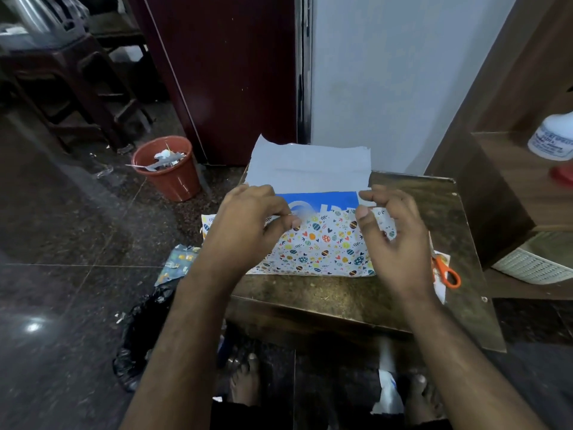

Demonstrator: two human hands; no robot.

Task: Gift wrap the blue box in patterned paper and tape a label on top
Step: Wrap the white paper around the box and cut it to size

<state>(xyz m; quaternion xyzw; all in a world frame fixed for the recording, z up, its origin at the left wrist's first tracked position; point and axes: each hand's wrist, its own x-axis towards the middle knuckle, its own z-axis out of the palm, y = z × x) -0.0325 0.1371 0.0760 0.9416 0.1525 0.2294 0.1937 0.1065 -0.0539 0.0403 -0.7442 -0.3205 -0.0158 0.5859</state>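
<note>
A red bin (pixel 169 169) stands on the floor at far left, with scraps of paper and foil lying in it. Nearer, a black bag (pixel 139 342) slumps on the floor beside the bench (pixel 310 293), what it holds hidden.

The blue box (pixel 319 201) lies flat on the bench with its long axis running left to right. The paper (pixel 322 246) is folded over its near side, pattern outward, and covers most of the top. The far flap stands up behind the box showing its plain white back, so only a blue strip shows between the two.

The left hand (pixel 248 225) reaches in palm down, fingers curled, its grip closed on the near flap's top edge at the left corner. The right hand (pixel 393 234) mirrors it at the right corner, thumb and fingers bent and spread near the edge; whether its grip actually has the paper I cannot tell.

Orange scissors (pixel 446 273) lie on the bench just beyond the right hand. A white basket (pixel 533 262) sits on a shelf at far right, contents out of sight.
</note>
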